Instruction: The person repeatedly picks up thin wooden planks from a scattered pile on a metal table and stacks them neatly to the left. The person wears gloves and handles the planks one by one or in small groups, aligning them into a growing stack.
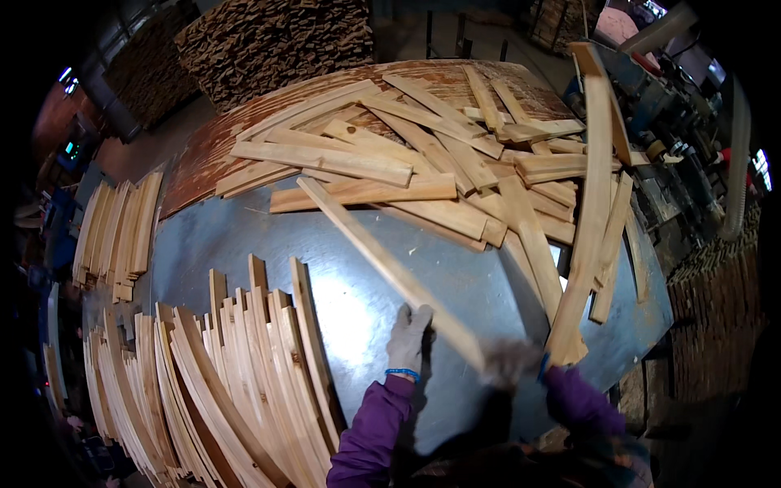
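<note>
A long pale wooden slat [366, 248] slants over the grey metal tabletop, its far end close to the loose pile and its near end close to my body. My left hand [408, 337], in a light grey glove with a blue band at the wrist, is closed on the slat's left edge, past its middle. At the near end is my right hand [511, 362], gloved too and smeared by motion. It seems to touch that end, but its fingers do not show clearly. Both sleeves are purple.
A jumbled pile of slats [431, 154] covers the table's far side. Long boards [591, 195] lean at the right. Rows of slats [268, 358] stand side by side at the left. Stacked wood [277, 45] rises behind; machinery [667, 154] stands at the right.
</note>
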Available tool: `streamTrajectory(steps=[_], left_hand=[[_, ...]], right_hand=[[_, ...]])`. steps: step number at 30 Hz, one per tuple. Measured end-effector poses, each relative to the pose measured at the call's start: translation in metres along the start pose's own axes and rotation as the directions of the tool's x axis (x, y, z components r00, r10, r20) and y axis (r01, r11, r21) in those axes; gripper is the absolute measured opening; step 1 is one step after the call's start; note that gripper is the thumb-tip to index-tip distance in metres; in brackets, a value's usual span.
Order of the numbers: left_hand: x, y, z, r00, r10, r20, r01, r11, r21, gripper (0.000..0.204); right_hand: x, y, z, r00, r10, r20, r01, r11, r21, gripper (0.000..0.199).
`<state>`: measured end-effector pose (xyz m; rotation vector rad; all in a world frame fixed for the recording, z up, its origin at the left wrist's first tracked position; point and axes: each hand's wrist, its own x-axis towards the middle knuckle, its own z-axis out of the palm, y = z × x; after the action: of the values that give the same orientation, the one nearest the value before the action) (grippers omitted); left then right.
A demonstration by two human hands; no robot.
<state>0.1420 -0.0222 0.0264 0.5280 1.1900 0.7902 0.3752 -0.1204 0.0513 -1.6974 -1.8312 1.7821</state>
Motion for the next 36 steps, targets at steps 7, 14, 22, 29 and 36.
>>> streamTrajectory(steps=[7, 14, 22, 29, 36], left_hand=[[0.035, -0.009, -0.012, 0.959, 0.027, -0.282, -0.006, 0.997, 0.073, 0.037], [0.036, 0.003, -0.021, 0.942, 0.098, -0.322, -0.093, 0.995, 0.030, 0.018], [0.035, -0.002, -0.047, 0.950, 0.089, -0.300, -0.136, 0.981, -0.138, 0.020], [0.025, 0.007, -0.048, 0.930, 0.103, -0.352, -0.138, 0.987, -0.078, 0.017], [-0.011, -0.023, -0.039, 0.913, 0.265, -0.309, -0.037, 0.810, 0.585, 0.052]], right_hand=[[0.131, -0.043, -0.071, 0.768, -0.548, -0.331, 0.275, 0.749, -0.603, 0.075], [0.290, -0.151, -0.269, 0.798, -0.350, -0.491, -0.153, 0.671, -0.725, 0.075], [0.205, -0.093, -0.216, 0.854, -0.327, -0.404, -0.183, 0.539, -0.823, 0.081], [0.181, -0.094, -0.200, 0.938, -0.100, -0.331, -0.073, 0.879, -0.471, 0.075], [0.038, -0.065, 0.039, 0.974, 0.222, -0.045, -0.219, 0.974, 0.057, 0.090]])
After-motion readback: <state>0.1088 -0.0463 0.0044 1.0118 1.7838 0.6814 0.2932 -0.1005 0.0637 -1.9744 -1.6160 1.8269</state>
